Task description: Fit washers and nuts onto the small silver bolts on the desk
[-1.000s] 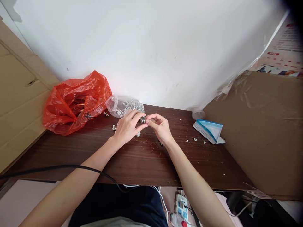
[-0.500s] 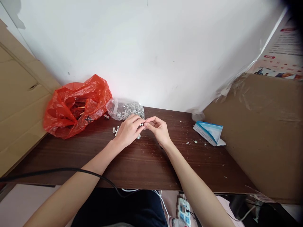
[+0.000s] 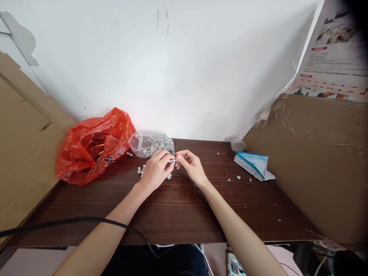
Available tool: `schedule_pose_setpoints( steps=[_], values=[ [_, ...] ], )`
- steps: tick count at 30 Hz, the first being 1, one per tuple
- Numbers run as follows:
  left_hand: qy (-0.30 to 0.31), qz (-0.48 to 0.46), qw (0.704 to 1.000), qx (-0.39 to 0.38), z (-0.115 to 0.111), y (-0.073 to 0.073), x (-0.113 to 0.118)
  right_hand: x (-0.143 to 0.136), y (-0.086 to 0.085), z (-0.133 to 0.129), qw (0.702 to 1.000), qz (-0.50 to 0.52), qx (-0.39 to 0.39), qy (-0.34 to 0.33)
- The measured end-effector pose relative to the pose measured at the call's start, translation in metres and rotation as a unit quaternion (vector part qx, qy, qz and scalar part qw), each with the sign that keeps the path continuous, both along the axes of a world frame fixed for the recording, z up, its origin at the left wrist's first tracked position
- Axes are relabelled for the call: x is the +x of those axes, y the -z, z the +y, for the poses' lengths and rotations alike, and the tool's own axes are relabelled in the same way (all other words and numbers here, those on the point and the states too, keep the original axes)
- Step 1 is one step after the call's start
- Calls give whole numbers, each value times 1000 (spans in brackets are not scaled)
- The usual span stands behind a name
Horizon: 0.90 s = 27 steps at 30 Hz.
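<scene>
Between my two hands is a small, shiny metal bolt-like piece, lying roughly level. My left hand is closed, with thumb and fingers around the piece's left part. The thumb and fingertips of my right hand pinch its right end. Just behind my left hand lies a clear plastic bag with many small metal parts. Several small white pegs stand on the table left of my left hand. A round metal piece shows partly under my left fingers.
A red plastic bag holding thin pieces sits at the left on the brown table. Right are a blue-and-white packet, a clear round container and white scraps. Cardboard stands on both sides. A black cable crosses my left forearm.
The view has tilted up a little, so the table sits lower. More of the metal piece shows between my hands, and my right fingers have shifted on its end.
</scene>
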<state>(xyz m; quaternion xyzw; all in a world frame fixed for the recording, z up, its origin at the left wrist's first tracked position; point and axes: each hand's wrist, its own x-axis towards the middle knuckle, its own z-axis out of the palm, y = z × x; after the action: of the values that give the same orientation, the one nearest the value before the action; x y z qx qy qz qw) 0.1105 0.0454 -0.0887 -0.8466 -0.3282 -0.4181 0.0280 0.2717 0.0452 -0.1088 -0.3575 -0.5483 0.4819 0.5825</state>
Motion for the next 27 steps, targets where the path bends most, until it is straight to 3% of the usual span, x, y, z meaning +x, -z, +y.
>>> schedule_pose_setpoints(
  steps=[4,9,18,27],
  values=[
    [-23,10,1000,-6,0,2,-1,2,-1,-2,999,-40,-5,-18],
    [-38,-2,999,-12,0,4,-2,2,-5,-5,999,13,3,-47],
    [-39,11,999,-9,-1,3,-1,0,-3,-3,998,-36,-30,-37],
    [-42,-15,999,-19,2,5,-1,0,-8,-6,999,12,9,-40]
  ],
)
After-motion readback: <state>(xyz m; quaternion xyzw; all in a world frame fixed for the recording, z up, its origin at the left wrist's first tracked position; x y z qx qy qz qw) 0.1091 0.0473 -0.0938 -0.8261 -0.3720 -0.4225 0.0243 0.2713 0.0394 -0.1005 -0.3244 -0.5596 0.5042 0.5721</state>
